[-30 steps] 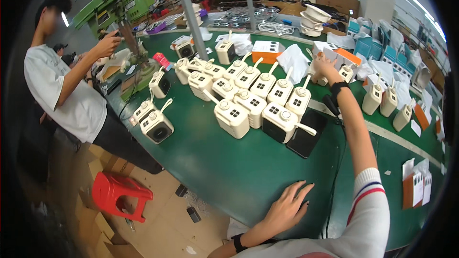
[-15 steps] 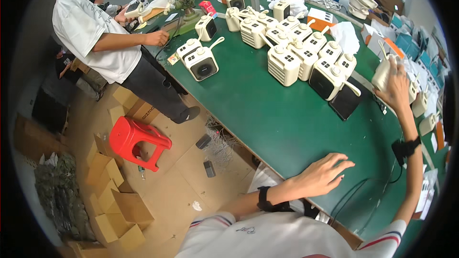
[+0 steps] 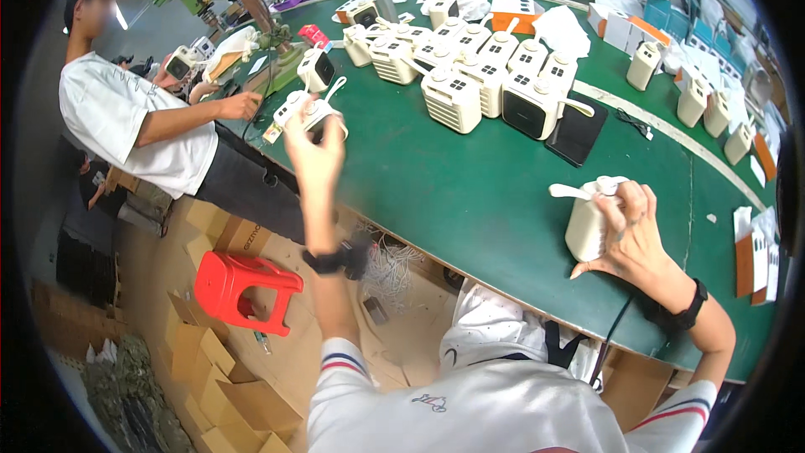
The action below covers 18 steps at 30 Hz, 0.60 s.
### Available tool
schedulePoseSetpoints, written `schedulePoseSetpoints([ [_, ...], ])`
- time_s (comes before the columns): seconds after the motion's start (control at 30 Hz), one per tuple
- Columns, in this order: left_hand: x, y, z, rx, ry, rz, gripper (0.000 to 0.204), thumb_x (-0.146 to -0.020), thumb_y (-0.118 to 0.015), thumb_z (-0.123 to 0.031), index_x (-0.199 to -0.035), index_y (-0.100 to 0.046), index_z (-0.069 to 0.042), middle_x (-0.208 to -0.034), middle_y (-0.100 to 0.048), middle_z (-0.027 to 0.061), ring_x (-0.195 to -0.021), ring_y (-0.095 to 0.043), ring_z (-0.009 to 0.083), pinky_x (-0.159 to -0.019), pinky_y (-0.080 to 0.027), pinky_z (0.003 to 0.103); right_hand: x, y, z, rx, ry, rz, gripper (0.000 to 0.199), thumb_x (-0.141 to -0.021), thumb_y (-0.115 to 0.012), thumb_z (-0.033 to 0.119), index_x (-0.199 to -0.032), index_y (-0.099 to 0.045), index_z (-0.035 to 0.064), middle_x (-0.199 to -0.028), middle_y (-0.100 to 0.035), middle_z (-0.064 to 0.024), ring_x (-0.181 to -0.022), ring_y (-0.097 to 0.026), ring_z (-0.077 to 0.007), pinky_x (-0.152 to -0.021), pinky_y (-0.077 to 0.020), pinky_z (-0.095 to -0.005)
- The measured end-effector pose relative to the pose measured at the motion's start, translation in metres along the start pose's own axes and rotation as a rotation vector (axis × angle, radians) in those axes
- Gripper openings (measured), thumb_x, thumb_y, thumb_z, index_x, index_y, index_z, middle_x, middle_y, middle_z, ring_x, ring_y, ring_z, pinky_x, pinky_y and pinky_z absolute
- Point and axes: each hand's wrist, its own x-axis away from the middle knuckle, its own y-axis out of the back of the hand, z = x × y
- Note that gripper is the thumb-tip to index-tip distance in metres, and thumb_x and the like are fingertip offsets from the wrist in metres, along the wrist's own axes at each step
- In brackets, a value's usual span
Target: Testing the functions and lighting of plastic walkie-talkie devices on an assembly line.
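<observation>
Green tabletop (image 3: pixel 402 189): right hand (image 3: pixel 631 239) clasps a cream, strap-handled device (image 3: pixel 583 229); left hand (image 3: pixel 314 153), grip unclear.

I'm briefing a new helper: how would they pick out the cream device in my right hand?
Start with the big green table. Over its near right part, your right hand clasps a boxy cream device with its pale strap pointing left. Unlike the tightly grouped cream devices farther back, it is held well apart from the rest.
</observation>
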Motion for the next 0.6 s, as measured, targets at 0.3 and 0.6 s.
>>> schedulePoseSetpoints([
  [0.3, -0.102, 0.029, 0.18, -0.233, 0.136, 0.314, 0.059, -0.077, -0.073, -0.044, -0.125, -0.057, -0.014, -0.109, -0.054, 0.0186, -0.097, -0.058, 0.0242, -0.085, -0.047, 0.033, -0.006, -0.012, 0.006, 0.044, 0.221, -0.033, 0.094, -0.056, -0.062, 0.08, -0.127, -0.049, 0.0201, -0.115, -0.035, -0.0165, -0.106, -0.039, -0.0354, -0.098, -0.0309, -0.0531],
  [0.6, -0.05, 0.006, 0.094, -0.2, 0.22, 0.395, 0.048, -0.08, -0.067, -0.047, -0.114, -0.056, -0.016, -0.106, -0.055, 0.013, -0.096, -0.06, 0.0245, -0.084, -0.046, 0.036, -0.004, -0.036, -0.013, -0.201, 0.331, -0.287, 0.065, -0.068, -0.073, 0.059, -0.118, -0.049, 0.0256, -0.11, -0.038, -0.0162, -0.098, -0.046, -0.0327, -0.087, -0.0399, -0.0521],
])
